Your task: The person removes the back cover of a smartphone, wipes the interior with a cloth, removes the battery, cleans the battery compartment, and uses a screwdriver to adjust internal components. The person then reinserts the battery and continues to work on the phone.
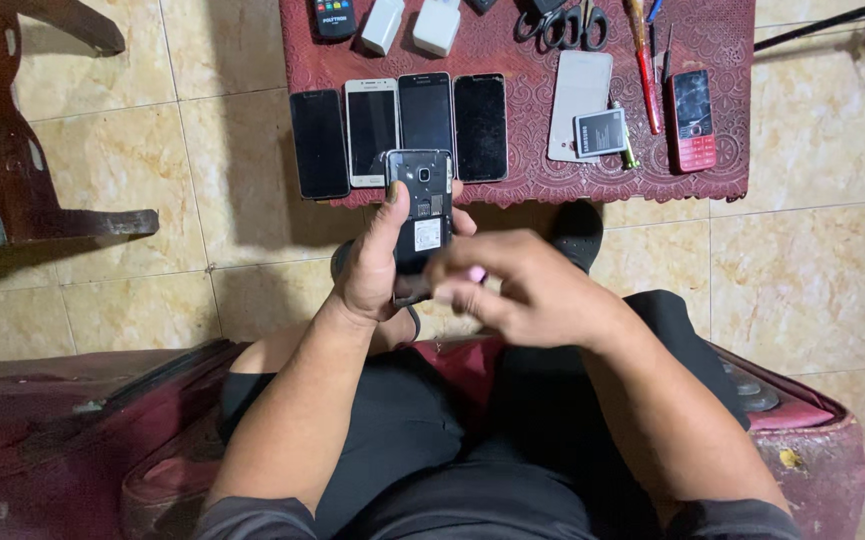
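Note:
My left hand (372, 265) grips an opened black smartphone (420, 205) with its back cover off, inner frame and camera facing up, held above my lap. My right hand (522, 290) is at the phone's lower end with fingers curled, pinching a small pink object (475, 273) against it. On the low table (717, 40) ahead lie several phones face up in a row (399, 130), a white back cover (580, 100) and a loose grey battery (602, 132).
The table's dark red patterned cloth also carries a red keypad phone (692, 120), scissors (562, 25), screwdrivers (642, 60), two white chargers (410, 25) and a black remote (334, 17). A wooden chair (12, 140) stands left. I sit on a dark red seat (52, 440) over tiled floor.

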